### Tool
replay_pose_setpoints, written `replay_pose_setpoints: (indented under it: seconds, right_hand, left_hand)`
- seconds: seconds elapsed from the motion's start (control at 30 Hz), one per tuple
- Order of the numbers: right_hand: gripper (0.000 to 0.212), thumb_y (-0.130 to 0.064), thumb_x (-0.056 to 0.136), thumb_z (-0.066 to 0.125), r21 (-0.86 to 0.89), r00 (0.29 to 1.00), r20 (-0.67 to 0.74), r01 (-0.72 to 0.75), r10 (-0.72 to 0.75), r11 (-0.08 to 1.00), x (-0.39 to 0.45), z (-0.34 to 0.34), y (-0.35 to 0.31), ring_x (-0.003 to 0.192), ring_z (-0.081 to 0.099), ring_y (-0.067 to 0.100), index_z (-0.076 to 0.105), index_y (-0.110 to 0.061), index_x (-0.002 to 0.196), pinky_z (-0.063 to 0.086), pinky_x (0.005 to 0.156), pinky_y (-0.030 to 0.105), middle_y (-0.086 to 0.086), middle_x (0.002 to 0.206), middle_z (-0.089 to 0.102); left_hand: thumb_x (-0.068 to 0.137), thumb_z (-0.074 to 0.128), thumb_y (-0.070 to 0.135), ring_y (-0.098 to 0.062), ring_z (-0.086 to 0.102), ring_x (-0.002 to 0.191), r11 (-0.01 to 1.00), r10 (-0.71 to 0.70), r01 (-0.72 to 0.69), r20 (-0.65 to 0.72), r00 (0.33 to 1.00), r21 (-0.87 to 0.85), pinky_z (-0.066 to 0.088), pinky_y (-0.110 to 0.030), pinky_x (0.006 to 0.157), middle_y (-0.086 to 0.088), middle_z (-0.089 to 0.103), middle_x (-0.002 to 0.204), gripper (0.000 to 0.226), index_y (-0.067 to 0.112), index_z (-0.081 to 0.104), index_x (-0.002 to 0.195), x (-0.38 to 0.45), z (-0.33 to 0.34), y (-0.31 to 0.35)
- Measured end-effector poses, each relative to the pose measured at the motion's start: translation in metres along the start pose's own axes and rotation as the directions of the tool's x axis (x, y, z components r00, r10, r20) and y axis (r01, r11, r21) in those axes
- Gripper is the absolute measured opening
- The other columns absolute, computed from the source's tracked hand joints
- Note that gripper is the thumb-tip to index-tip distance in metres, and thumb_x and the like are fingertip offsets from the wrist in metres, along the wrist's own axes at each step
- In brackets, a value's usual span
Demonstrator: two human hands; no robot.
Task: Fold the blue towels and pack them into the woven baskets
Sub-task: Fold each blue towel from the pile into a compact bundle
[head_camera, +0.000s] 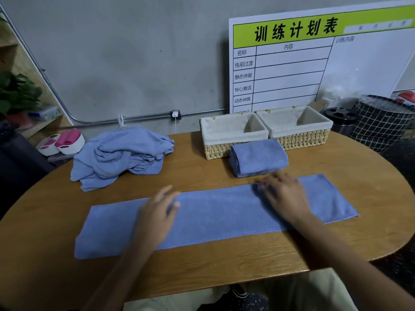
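A long blue towel point(213, 214), folded into a strip, lies flat across the wooden table point(224, 261). My left hand point(157, 212) rests on its left-middle part with fingers spread. Palm down, my right hand point(285, 194) lies on the strip's right part with straight fingers. Behind it sits a folded blue towel point(258, 157), touching the front of the left woven basket point(215, 151). A second woven basket point(303, 138) stands to its right. Both have cloth liners and hold nothing. A crumpled pile of blue towels point(121, 156) lies at the table's back left.
A white schedule board point(292, 63) leans on the wall behind the baskets. A checked fabric bin point(381, 122) and a black-lidded can point(340, 118) stand right of the table. Pink-and-white containers point(65, 142) and a plant point(18, 90) are at left.
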State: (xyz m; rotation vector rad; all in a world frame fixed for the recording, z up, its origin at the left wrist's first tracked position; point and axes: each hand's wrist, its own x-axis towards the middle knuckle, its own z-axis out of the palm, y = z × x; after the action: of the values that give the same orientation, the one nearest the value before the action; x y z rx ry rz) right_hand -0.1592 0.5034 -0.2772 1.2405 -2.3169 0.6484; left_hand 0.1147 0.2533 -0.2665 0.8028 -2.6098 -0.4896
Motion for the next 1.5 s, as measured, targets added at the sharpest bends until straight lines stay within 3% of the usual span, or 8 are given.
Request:
replay_pose_setpoints:
  seconds: [0.13,0.33,0.5,0.63,0.77,1.07,1.3,1.5]
  right_hand:
    - [0.037,-0.045,0.092,0.04,0.027,0.99,0.138,-0.019,0.015,0.999,-0.01,0.016,-0.003,0.096,0.056,0.025,0.069,-0.025,0.106,0.043,0.074,0.038,-0.005,0.106,0.063]
    - [0.013,-0.021,0.093,0.063,0.007,0.997,0.049,-0.068,0.067,0.998,-0.012,0.002,0.015,0.098,0.064,0.031,0.072,-0.019,0.102,0.049,0.075,0.04,0.0,0.109,0.069]
    - [0.045,-0.049,0.097,0.036,0.157,0.954,0.262,0.106,-0.144,0.982,-0.018,0.023,-0.069,0.13,0.053,0.021,0.063,-0.031,0.128,0.044,0.101,0.043,-0.006,0.141,0.057]
    - [0.081,-0.077,0.085,0.002,0.058,0.889,0.458,-0.006,-0.021,0.998,-0.021,0.017,-0.042,0.151,0.018,0.014,0.035,-0.042,0.15,0.014,0.119,0.042,-0.015,0.162,0.023]
    - [0.101,-0.086,0.071,-0.019,-0.002,0.88,0.471,-0.068,0.061,0.998,-0.023,0.004,-0.008,0.153,0.009,0.012,0.025,-0.046,0.153,0.007,0.12,0.04,-0.018,0.163,0.013]
    - [0.08,-0.073,0.083,0.006,0.002,0.879,0.473,-0.077,0.067,0.997,-0.019,-0.001,-0.002,0.15,0.02,0.012,0.036,-0.041,0.15,0.017,0.118,0.039,-0.015,0.161,0.025]
    - [0.045,-0.05,0.095,0.036,-0.051,0.944,0.324,-0.054,0.067,0.997,0.003,0.012,-0.004,0.118,0.055,0.025,0.063,-0.026,0.123,0.042,0.089,0.042,-0.004,0.126,0.063]
    - [0.049,-0.049,0.091,0.035,-0.022,0.959,0.267,-0.092,0.095,0.995,0.001,0.017,0.004,0.114,0.058,0.024,0.065,-0.025,0.121,0.043,0.087,0.042,-0.003,0.122,0.065]
  left_hand:
    - [0.07,-0.019,0.088,-0.015,-0.004,0.155,0.965,-0.057,-0.011,0.249,0.967,0.262,0.005,-0.055,0.121,0.016,-0.003,0.166,0.102,0.046,0.015,0.157,-0.001,0.028,0.005]
    - [0.096,0.014,0.071,-0.024,-0.008,0.155,0.927,-0.228,0.142,0.219,0.949,0.347,0.004,-0.066,0.118,0.01,-0.007,0.168,0.067,0.046,0.005,0.158,-0.002,0.015,-0.01]
    - [0.077,-0.014,0.084,-0.019,-0.014,0.154,0.959,-0.025,-0.056,0.278,0.96,0.278,-0.002,-0.062,0.119,0.015,-0.014,0.166,0.09,0.046,0.004,0.157,-0.006,0.042,0.052]
    - [0.068,-0.019,0.087,-0.018,-0.013,0.154,0.945,-0.096,0.008,0.255,0.962,0.327,0.001,-0.059,0.12,0.015,-0.013,0.166,0.099,0.047,0.001,0.157,-0.003,0.036,0.023]
    - [0.074,-0.01,0.08,-0.019,-0.003,0.155,0.92,-0.187,0.105,0.187,0.965,0.377,0.009,-0.059,0.12,0.012,-0.003,0.168,0.092,0.046,0.008,0.157,-0.006,0.018,-0.019]
    - [0.101,0.024,0.063,-0.016,-0.003,0.155,0.941,-0.182,0.105,0.22,0.958,0.322,0.003,-0.056,0.121,0.013,0.0,0.168,0.06,0.046,0.011,0.157,-0.004,0.01,-0.024]
    - [0.09,0.019,0.065,-0.02,0.046,0.137,0.999,-0.003,0.002,0.012,1.0,0.053,0.033,-0.048,0.112,0.006,0.047,0.15,0.074,0.026,0.057,0.14,0.014,0.009,-0.004]
    - [0.103,0.023,0.06,-0.014,-0.005,0.154,0.977,0.058,-0.116,0.302,0.952,0.181,0.0,-0.054,0.122,0.017,0.0,0.167,0.057,0.042,0.018,0.157,0.017,0.052,0.07]
